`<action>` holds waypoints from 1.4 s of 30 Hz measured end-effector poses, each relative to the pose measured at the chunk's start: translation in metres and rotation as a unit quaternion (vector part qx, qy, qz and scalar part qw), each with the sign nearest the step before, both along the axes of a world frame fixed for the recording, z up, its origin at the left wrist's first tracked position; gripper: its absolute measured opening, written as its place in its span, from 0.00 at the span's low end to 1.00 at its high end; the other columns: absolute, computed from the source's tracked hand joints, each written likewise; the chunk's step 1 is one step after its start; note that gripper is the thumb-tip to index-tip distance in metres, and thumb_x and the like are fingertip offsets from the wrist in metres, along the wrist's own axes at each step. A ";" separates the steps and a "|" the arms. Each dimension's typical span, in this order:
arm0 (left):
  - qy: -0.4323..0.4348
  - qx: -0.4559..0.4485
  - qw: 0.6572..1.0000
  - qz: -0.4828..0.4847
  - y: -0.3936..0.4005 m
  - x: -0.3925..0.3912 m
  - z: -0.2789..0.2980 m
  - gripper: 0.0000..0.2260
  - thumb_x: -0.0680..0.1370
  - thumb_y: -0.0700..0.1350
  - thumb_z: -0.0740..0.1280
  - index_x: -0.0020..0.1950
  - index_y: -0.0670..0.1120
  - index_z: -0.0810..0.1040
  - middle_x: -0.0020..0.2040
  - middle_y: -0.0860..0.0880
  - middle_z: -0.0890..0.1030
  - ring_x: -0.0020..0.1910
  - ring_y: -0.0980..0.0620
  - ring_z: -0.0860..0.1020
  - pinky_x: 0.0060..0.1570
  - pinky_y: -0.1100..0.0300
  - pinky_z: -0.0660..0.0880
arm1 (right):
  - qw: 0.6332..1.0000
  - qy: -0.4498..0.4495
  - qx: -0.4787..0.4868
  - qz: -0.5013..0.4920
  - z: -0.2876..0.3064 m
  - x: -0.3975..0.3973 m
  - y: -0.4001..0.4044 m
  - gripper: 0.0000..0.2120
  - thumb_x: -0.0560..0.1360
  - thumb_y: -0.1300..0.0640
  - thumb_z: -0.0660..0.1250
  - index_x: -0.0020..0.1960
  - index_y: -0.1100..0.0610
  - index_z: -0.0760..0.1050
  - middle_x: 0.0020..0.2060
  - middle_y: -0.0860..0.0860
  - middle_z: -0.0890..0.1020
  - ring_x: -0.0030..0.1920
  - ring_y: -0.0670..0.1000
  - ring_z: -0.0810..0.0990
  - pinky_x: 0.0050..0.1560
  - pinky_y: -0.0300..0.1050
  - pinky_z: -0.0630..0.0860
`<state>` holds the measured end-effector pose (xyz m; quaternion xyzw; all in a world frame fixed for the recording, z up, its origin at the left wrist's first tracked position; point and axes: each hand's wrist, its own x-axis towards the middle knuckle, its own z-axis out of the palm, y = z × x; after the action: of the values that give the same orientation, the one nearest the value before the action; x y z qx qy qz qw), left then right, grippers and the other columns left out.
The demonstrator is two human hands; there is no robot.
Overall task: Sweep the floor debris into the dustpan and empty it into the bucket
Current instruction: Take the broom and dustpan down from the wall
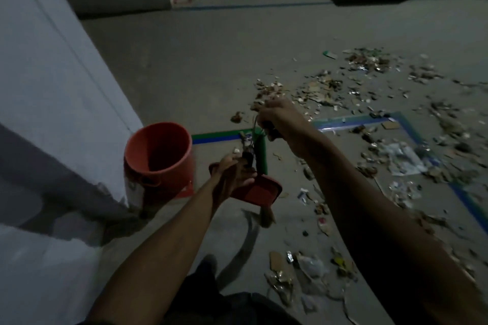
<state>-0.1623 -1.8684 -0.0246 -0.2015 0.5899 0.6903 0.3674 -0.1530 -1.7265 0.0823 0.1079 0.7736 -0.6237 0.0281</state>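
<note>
My left hand [232,174] grips the red dustpan [260,190] above bare floor [211,60], beside the bucket [158,150] at the wall [52,74]; my right hand [277,119] grips the green broom [261,153]; debris [343,92] spreads right

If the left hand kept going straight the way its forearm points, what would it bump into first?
Probably the green brush held by the right hand, just beyond the left hand and the red dustpan it holds. Depth is unclear; if it passed, only littered floor lies ahead.
</note>
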 end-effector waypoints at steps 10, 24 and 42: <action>-0.260 0.093 0.961 0.015 0.066 -0.039 -0.043 0.15 0.81 0.43 0.54 0.47 0.36 0.76 0.42 0.37 0.81 0.44 0.38 0.78 0.46 0.45 0.77 | 0.983 -0.058 -0.005 -0.176 -0.045 0.018 0.037 0.12 0.73 0.69 0.62 0.33 0.58 0.72 0.30 0.54 0.73 0.28 0.49 0.71 0.26 0.40 0.68; -0.358 0.064 0.910 -0.200 0.103 -0.045 -0.050 0.12 0.79 0.44 0.67 0.49 0.34 0.79 0.43 0.36 0.83 0.42 0.38 0.83 0.36 0.43 0.80 | 0.977 -0.028 -0.052 -0.206 -0.043 0.072 0.019 0.01 0.63 0.66 0.61 0.33 0.63 0.70 0.28 0.59 0.67 0.28 0.52 0.64 0.27 0.40 0.64; -0.224 0.134 0.921 -0.290 0.118 0.023 -0.029 0.07 0.78 0.35 0.64 0.52 0.31 0.76 0.39 0.37 0.83 0.36 0.42 0.84 0.42 0.49 0.81 | 0.990 -0.056 0.035 -0.122 -0.058 0.207 -0.013 0.10 0.62 0.63 0.66 0.31 0.49 0.70 0.28 0.46 0.73 0.30 0.46 0.71 0.33 0.44 0.68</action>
<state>-0.1396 -1.7503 -0.0535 -0.1198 0.4268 0.5632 0.6973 0.0544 -1.7392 0.0246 0.2369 0.7731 -0.5883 -0.0090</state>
